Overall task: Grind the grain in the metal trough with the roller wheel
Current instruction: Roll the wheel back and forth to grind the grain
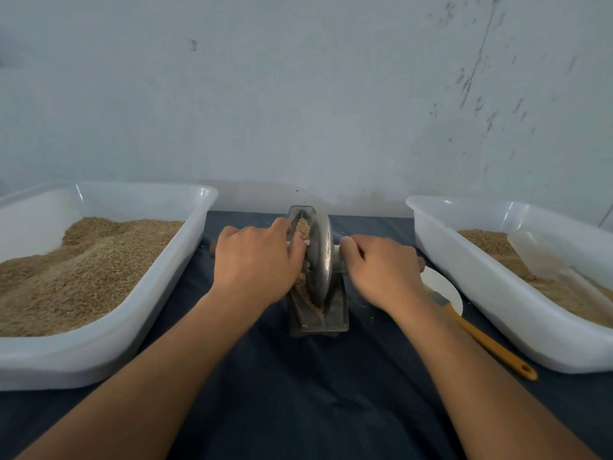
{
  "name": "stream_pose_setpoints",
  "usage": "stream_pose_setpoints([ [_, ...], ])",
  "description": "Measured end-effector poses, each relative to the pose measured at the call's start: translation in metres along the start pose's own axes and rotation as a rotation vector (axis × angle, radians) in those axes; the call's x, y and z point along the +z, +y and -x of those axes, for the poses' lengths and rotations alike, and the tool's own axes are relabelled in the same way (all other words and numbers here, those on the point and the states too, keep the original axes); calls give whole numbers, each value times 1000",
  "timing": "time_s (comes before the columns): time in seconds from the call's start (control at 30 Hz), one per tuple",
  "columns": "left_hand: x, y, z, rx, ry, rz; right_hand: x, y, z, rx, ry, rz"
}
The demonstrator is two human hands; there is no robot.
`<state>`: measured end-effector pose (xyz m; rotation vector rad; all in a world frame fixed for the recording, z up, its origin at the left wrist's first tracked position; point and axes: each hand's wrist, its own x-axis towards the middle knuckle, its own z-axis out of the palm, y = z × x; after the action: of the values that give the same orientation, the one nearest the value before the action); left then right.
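**Both hands on the axle, wheel seated in the trough**

Scuffed pale wall behind; dark cloth over the table. Left hand and right hand curl round the handle, one either side of the roller wheel. Wheel stands in the metal trough between the fingers; grain heaped just beyond the left fingertips.

Risk: uneven push could tip the wheel, spilling grain or nipping knuckles on the rim. Tubs flank both hands; brush lies near the right wrist. Fore-and-aft travel looks free.
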<state>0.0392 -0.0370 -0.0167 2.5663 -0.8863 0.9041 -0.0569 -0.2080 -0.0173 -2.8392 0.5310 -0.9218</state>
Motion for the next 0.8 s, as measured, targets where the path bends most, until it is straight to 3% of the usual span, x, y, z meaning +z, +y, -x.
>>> stream_pose_setpoints([
  [0.23,16,-2,-7,51,4,-81,12,1,-8,-39,9,20],
  [0.8,62,-14,-65,9,-99,-74,46,2,-73,68,-182,64],
])
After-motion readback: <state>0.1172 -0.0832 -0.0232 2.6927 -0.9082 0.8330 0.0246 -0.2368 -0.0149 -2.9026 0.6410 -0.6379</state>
